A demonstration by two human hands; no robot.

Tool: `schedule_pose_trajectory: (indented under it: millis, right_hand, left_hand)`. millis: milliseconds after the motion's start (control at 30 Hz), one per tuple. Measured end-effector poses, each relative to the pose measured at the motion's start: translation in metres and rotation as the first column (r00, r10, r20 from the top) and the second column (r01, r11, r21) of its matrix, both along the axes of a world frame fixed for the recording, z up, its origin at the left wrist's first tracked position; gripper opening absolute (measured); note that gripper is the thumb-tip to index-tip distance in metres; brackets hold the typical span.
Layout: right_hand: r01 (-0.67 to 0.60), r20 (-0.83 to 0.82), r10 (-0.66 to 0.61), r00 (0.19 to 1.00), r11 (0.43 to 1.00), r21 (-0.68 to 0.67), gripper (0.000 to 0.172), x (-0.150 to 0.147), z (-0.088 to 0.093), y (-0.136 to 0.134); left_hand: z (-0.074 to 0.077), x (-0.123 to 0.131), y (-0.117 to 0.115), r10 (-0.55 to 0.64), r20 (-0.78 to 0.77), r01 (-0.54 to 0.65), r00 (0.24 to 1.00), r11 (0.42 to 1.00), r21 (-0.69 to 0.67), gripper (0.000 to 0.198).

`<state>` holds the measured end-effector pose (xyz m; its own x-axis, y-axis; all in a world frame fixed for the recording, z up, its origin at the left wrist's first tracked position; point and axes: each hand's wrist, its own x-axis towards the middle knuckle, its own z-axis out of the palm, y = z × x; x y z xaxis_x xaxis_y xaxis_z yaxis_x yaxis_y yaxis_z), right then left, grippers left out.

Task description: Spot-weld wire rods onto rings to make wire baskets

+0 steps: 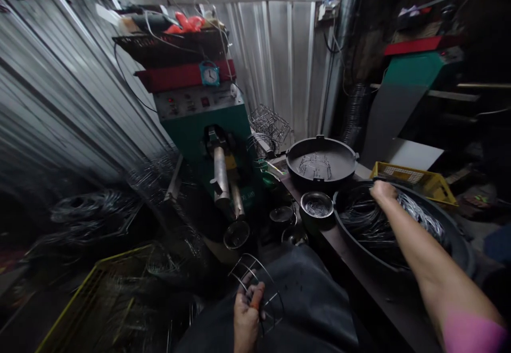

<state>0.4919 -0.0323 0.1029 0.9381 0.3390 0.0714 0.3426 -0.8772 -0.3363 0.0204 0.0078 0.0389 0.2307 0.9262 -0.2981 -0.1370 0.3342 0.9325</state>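
Note:
My left hand (248,308) is closed around a round wire frame (272,297), made of thin metal rings joined by short cross wires. It is held low in front of me, above a dark apron (315,294) over my lap. My right hand (384,190) reaches out over a large black tub (459,246) full of loose metal wire rings (367,217). Its fingers are curled shut near the tub's far rim, and what they grip is hidden. A green welding machine (199,129) with two metal arms (221,174) stands ahead of my left hand.
A wide black pan (293,169) with a wire piece stands beyond a small bowl (316,205) of short metal pieces. Yellow crates (443,190) sit at right and lower left. Piled wire frames (269,124) lean by the corrugated wall (275,49). Another green machine (415,71) stands right.

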Motion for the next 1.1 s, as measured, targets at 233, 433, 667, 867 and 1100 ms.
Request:
schedule_pose_trajectory:
  millis: [233, 433, 667, 867, 1100]
  right_hand:
    - [0.015, -0.057, -0.019, 0.998, 0.997, -0.074, 0.033, -0.004, 0.027, -0.022]
    - [0.025, -0.007, -0.026, 1.0, 0.995, -0.092, 0.035, -0.017, 0.049, -0.031]
    - [0.027, 0.07, -0.02, 0.997, 0.993, -0.111, 0.036, -0.048, 0.088, -0.03]
    - [-0.398, 0.158, 0.396, 0.904, 0.917, -0.021, 0.027, -0.113, 0.127, -0.034]
    - [-0.678, -0.06, 0.84, 0.54, 0.476, 0.56, 0.041, -0.201, 0.092, 0.005]
  left_hand:
    - [0.001, -0.008, 0.01, 0.01, 0.062, -0.009, 0.998, 1.0, -0.02, 0.058]
    - [0.008, -0.016, 0.021, 0.047, 0.056, -0.048, 0.997, 0.999, 0.022, 0.054]
    - [0.004, -0.025, 0.03, 0.01, 0.065, -0.011, 0.998, 1.0, 0.014, 0.052]
    - [0.006, -0.022, 0.048, 0.034, 0.077, -0.039, 0.996, 0.997, 0.064, 0.046]
    - [0.025, -0.012, 0.062, 0.077, 0.141, -0.085, 0.987, 0.995, 0.054, 0.053]
